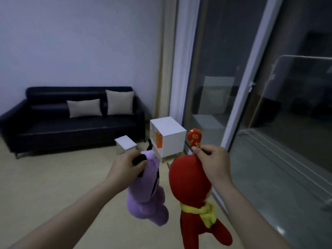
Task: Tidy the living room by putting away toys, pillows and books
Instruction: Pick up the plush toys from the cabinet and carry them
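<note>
The red plush toy (188, 182) is running off the bottom edge, its feet not showing. The left hand (125, 166) is covering part of the head of the purple plush toy (143, 202), and the right hand (213, 162) is hiding the spot it is pinching on the red one. The books (159, 141) in the white cabinet (172, 141) are showing too small to read

I am finding almost nothing legible from here. I am seeing gold marks printed on the raised ear (195, 139) of the red plush toy (188, 186). One of them is looking like a figure 8, though I am not managing to tell whether it is a numeral or an ornament. The orange book spines (159, 141) in the white cabinet (172, 137) are showing too blurred for any lettering to be read.
</note>
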